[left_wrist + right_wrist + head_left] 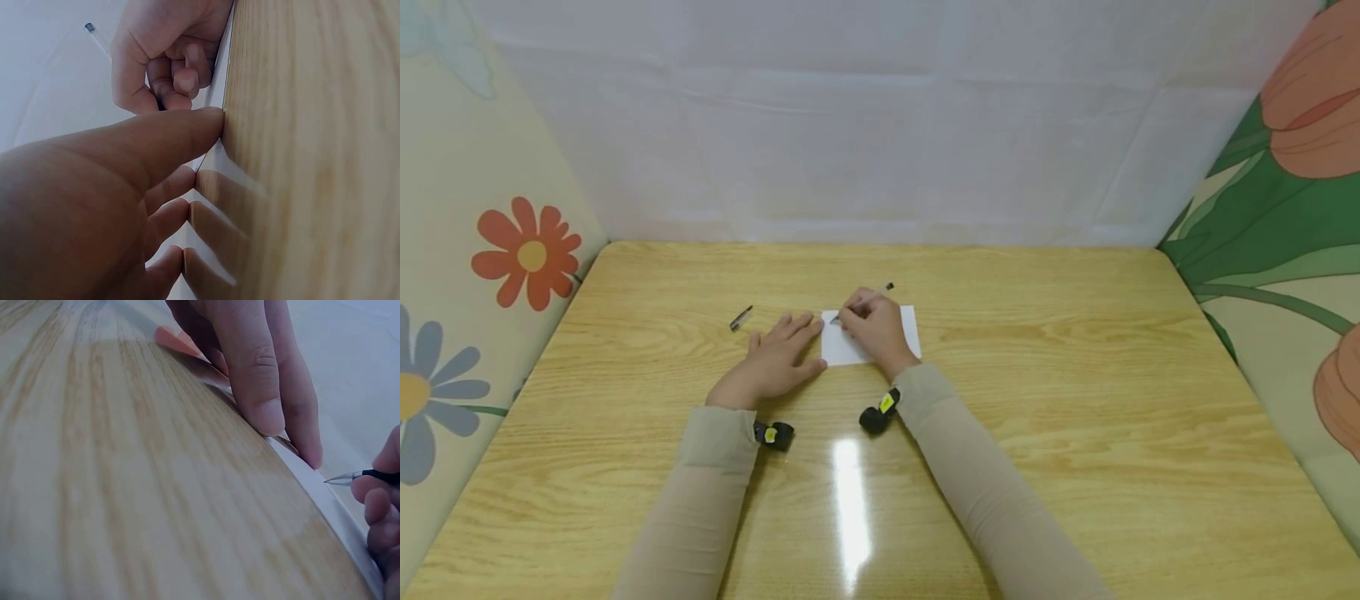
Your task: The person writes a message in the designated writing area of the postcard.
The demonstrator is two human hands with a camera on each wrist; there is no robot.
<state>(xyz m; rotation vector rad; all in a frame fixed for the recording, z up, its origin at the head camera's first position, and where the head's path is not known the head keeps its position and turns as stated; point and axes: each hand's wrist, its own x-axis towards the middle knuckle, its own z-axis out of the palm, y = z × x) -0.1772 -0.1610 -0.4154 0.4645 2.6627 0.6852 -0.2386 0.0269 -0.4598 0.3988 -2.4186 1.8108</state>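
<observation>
A small white sheet of paper [844, 351] lies on the wooden table. My right hand [880, 333] pinches a clear-barrelled pen [884, 290] over it. In the right wrist view, the bare point of the pen [342, 479] sits right at the surface of the paper [312, 487]. My left hand [775, 364] lies flat, fingers spread, with its thumb and fingertips at the paper's left edge. The left wrist view shows the left thumb [181, 131] extended in front of the right hand's curled fingers [186, 80]. A pen cap [741, 317] lies left of the left hand.
The wooden table [1075, 375] reaches back to a white cloth backdrop [880, 125]. Walls with painted flowers flank it left and right. A black wrist camera [775, 435] is on the left wrist and another wrist camera [877, 412] on the right.
</observation>
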